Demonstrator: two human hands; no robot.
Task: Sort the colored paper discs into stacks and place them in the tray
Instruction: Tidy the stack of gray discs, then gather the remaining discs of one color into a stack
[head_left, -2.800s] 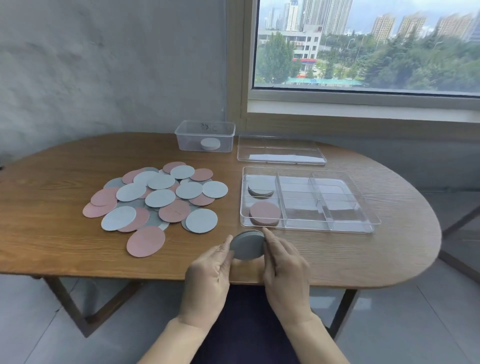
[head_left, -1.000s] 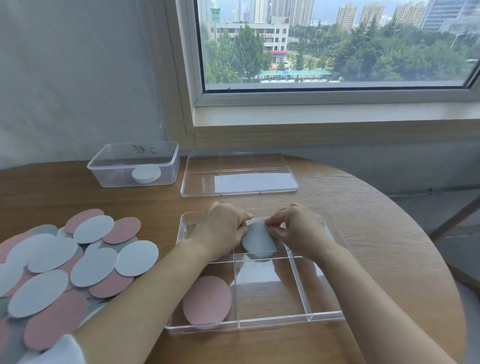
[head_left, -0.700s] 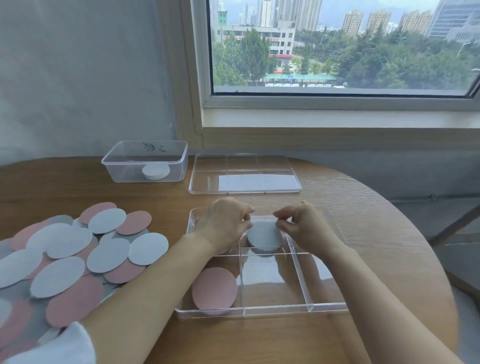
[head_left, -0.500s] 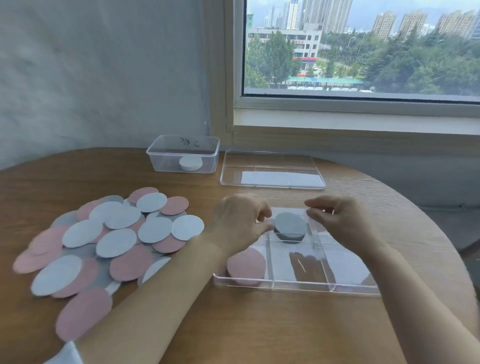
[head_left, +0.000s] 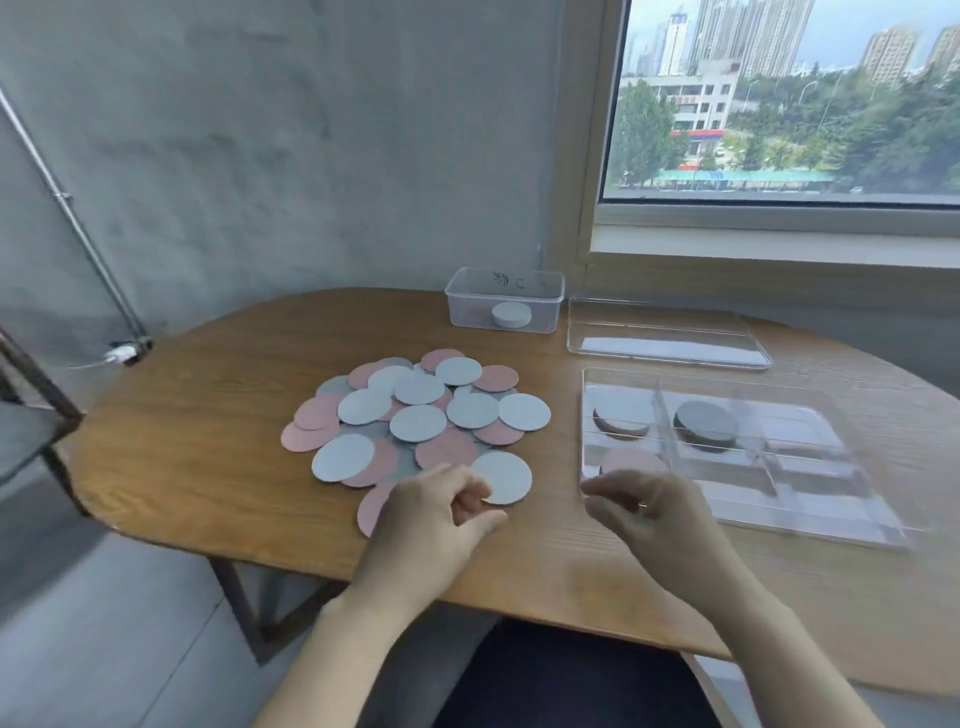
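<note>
Head cam: left hand (head_left: 436, 514) and right hand (head_left: 657, 514) hovering over bench (head_left: 208, 441), fingers loosely curled, gripping nothing; loose discs (head_left: 418, 415) lying just beyond left fingers (head_left: 470, 500); grey stack (head_left: 705, 422) sitting in tray (head_left: 810, 467) beyond right fingers (head_left: 605, 491).

Both hands over the surface (head_left: 197, 441), holding nothing.
Left hand (head_left: 436, 514) loosely curled at near edge of loose disc pile (head_left: 415, 415); right hand (head_left: 660, 514), blurred, beside clear tray (head_left: 841, 488). Tray compartments hold grey stack (head_left: 706, 422) and pink stack (head_left: 631, 460).

Matt paper discs (head_left: 418, 422), glossy clear, probably plastic tray (head_left: 852, 512), wood-grain table (head_left: 208, 441).
</note>
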